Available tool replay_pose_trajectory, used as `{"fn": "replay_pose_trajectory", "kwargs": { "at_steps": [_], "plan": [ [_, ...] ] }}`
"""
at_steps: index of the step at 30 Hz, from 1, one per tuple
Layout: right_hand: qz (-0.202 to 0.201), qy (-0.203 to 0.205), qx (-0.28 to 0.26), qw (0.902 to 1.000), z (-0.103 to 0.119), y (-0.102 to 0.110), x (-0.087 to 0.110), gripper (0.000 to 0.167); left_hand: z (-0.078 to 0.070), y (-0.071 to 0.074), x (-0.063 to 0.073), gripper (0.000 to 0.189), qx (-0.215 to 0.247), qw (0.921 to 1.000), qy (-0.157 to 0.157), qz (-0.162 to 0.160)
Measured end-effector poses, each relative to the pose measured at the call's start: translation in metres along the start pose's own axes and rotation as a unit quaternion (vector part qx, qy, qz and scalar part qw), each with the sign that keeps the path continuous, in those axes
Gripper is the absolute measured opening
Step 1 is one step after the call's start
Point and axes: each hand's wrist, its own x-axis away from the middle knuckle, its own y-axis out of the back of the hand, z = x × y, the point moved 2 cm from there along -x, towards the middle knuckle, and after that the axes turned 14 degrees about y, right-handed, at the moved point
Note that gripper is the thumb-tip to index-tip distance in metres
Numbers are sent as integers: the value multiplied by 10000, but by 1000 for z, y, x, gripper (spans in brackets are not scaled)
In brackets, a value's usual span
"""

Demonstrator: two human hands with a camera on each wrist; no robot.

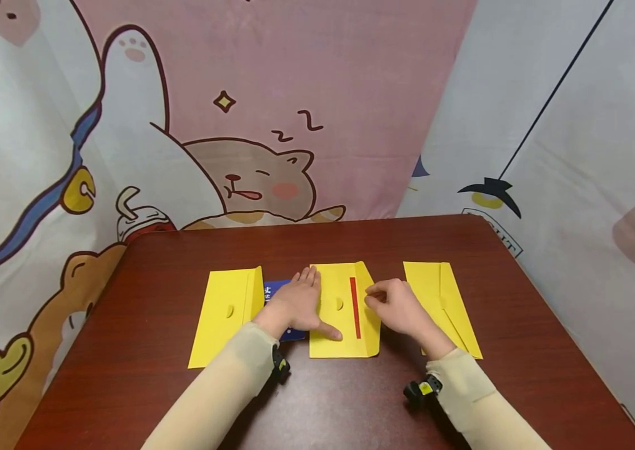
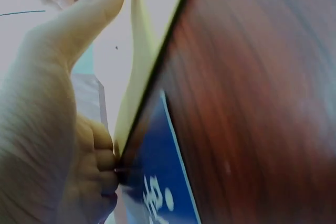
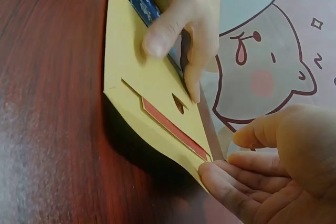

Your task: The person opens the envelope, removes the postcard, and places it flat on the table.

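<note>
A yellow envelope (image 1: 325,331) lies in the middle of the table, its flap (image 1: 370,331) unfolded on the right side. Beside the flap's fold shows a red strip (image 1: 355,307), also visible in the right wrist view. My left hand (image 1: 299,301) rests over the envelope's left part, fingers extended and thumb spread on the paper. At the flap's outer edge, my right hand (image 1: 399,306) has bent fingers. Its fingertips (image 3: 210,170) touch the flap's corner in the right wrist view, while the thumb stays apart. Under my left wrist, a blue printed card or booklet (image 2: 163,166) is partly covered.
Another yellow envelope (image 1: 216,331) lies at left, beside the blue item. A third yellow envelope (image 1: 429,281) lies at right, partly behind my right wrist. The dark red wooden table (image 1: 345,400) meets a cartoon-printed cloth (image 1: 351,94) at the back and sides.
</note>
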Motion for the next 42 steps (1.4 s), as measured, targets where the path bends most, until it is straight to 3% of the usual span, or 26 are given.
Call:
{"fn": "replay_pose_trajectory", "kwargs": {
  "at_steps": [7,17,27,34,42],
  "plan": [
    [-40,-181,-603,9980,-7,-2,-3,19,-13,-3,-6,153,34,9994,270,-235],
    [-98,-746,-1508,9857,-17,-6,-2,22,-31,-8,-10,154,55,9959,845,-317],
    [-214,-1069,-1742,9787,-21,-10,-1,23,-46,-9,-12,142,-9,9915,1249,-370],
    [-245,-1024,-1879,9765,-22,-12,-1,23,-53,-8,-12,139,241,9882,1472,-347],
    [-343,-987,-1812,9779,-27,-16,-2,19,-54,-8,-13,139,651,9859,1512,-282]
  ]
}}
